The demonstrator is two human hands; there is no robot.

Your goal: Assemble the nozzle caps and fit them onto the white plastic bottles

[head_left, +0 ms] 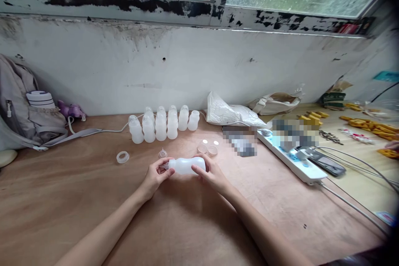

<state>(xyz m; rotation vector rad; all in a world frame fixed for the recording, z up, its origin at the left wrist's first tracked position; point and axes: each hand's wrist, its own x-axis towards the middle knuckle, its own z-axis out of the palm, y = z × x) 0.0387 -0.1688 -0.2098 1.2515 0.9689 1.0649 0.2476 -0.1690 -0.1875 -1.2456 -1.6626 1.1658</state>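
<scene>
A translucent white baby bottle lies sideways between my two hands, just above the wooden table. My right hand is closed round its base end. At the neck, my left hand pinches a clear nipple, partly hidden by the fingers; its thumb touches the bottle's rim. Beyond my left hand another clear nipple stands on the table. A clear collar ring lies farther left. Past my right hand are clear round discs and small white discs.
Several similar bottles stand in rows near the wall. To the right are a white plastic package, a power strip with cables and a phone. A backpack sits at left. Yellow parts lie far right.
</scene>
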